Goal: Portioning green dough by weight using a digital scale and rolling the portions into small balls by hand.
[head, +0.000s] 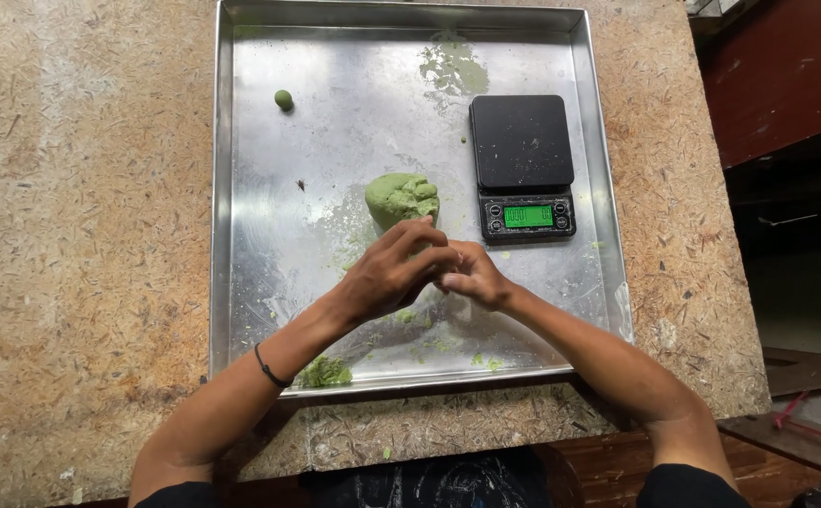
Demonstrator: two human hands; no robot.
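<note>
Both hands meet over the near middle of the metal tray (pixel 241 282), left hand (pixel 393 273) cupped over the right hand (pixel 474 276), fingers curled together as if pinching or rolling something small between them. I honestly can't tell what's in the grip, or whether either hand is really clenched, because the left fingers cover that spot.

The big green dough lump (pixel 402 198) sits just beyond the fingertips, with the black scale (pixel 523 167) to its right and one small green ball (pixel 283 99) far off at the far left of the tray.

Likely trouble: the dough looks sticky (smears and crumbs all over the tray), so a piece could cling to the fingers or tear unevenly. The green scraps (pixel 325 373) at the near rim could easily get knocked onto the bench (pixel 81 235).

The scale's readout is too small to read.
</note>
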